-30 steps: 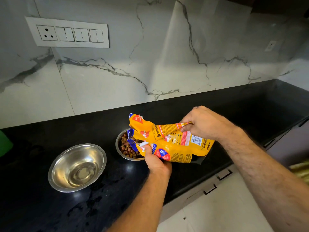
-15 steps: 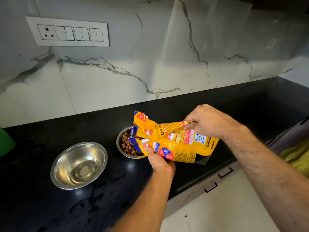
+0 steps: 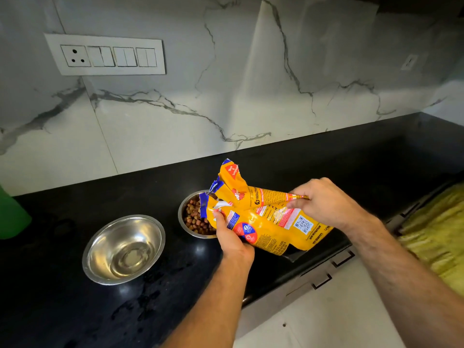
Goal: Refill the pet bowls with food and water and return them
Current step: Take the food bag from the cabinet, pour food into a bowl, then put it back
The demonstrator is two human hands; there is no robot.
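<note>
Two steel bowls sit on the black tabletop (image 3: 326,156), and both hands are busy with a yellow food bag (image 3: 266,222) over the right-hand one! The left hand (image 3: 232,241) has its grip closed on the bag's near side, close to the torn mouth, thumb pressed on the front panel. The right hand (image 3: 326,203) pinches the bag's crumpled upper seam, fingers curled tight, at the right end. The bag lies tilted on its side, open blue-edged mouth pointing left and hanging over the food bowl (image 3: 184,217). That bowl shows brown kibble (image 3: 194,219) piled inside, its right half hidden behind the bag. The bag's bottom corner reaches out past the tabletop's near edge.

Off to the left, well apart from the food bowl, stands the larger water bowl (image 3: 124,249); it looks shiny inside, and I cannot tell whether there is water in it. Wet-looking patches mark the tabletop near it. A green object (image 3: 11,214) peeks in at the far left edge. Up on the marble wall (image 3: 226,84), a white switch panel (image 3: 108,55) with a socket. Below the tabletop, pale drawers (image 3: 334,270) with dark handles.
</note>
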